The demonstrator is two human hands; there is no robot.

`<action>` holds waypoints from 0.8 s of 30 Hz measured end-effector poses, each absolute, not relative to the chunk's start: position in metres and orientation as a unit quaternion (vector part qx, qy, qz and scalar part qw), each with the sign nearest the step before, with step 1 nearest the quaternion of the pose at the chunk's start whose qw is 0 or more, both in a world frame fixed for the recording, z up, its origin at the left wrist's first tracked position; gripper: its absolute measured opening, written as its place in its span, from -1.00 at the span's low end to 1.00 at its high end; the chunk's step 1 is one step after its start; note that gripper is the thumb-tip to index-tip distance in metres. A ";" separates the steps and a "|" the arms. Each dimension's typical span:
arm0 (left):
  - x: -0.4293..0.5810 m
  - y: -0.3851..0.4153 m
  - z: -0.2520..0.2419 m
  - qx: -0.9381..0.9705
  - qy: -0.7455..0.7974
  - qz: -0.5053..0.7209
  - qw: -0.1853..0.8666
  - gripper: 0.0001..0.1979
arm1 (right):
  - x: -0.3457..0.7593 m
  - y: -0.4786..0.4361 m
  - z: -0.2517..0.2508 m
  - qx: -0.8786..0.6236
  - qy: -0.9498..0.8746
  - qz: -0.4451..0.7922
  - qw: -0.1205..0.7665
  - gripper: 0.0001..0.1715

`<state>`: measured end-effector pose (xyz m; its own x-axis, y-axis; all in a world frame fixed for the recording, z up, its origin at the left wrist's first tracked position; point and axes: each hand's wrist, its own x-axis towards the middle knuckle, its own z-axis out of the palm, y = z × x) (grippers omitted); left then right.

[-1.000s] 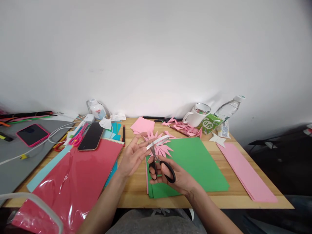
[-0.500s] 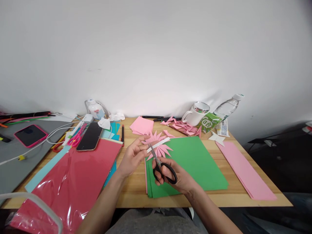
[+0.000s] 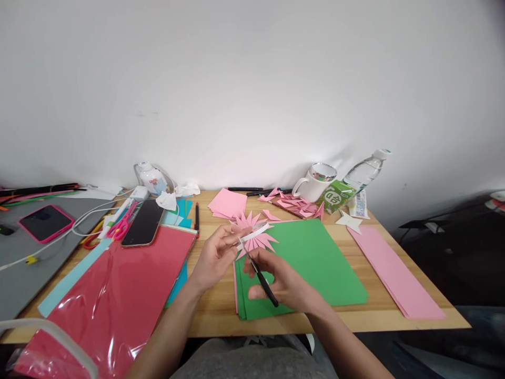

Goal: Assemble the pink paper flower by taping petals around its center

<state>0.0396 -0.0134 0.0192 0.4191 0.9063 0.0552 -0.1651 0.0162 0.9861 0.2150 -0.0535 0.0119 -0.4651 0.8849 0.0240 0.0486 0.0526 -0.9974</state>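
Observation:
My left hand pinches one end of a narrow white paper strip, which slants up to the right. In my right hand is a pair of black-handled scissors, turned edge-on, with the blade tips close to my left fingertips and the strip. Whether the blades touch the strip I cannot tell. Just beyond the strip lies a pink pleated paper star, partly covered by the strip and my hands. Under my right hand is a stack of green paper.
Behind the hands lie pink paper squares and many folded pink pieces. A white mug, a green box and a water bottle stand at the back right. Red paper in plastic and a phone lie left.
The scissors have turned in my right hand from showing both handle loops to edge-on, and my right fingers have loosened around them. My left hand still pinches the strip.

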 end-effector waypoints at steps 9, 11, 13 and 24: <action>0.037 -0.015 0.026 0.560 0.344 0.464 0.594 -0.75 | 0.233 -0.045 0.020 -0.469 -0.576 0.497 0.448 -0.66; 0.039 -0.017 0.024 0.562 0.332 0.448 0.611 -0.76 | 0.230 -0.042 0.020 -0.493 -0.517 0.482 0.507 -0.64; 0.043 -0.019 0.022 0.580 0.324 0.420 0.619 -0.77 | 0.225 -0.037 0.020 -0.498 -0.465 0.482 0.551 -0.61; 0.047 -0.025 0.021 0.718 0.295 0.322 0.542 -0.53 | 0.220 -0.023 0.019 -0.482 -0.348 0.494 0.634 -0.62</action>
<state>0.0474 -0.0252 0.0209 0.6178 0.7734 0.1422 0.0746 -0.2377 0.9685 0.2204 -0.0233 0.0193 0.2693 0.9624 -0.0356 -0.2910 0.0460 -0.9556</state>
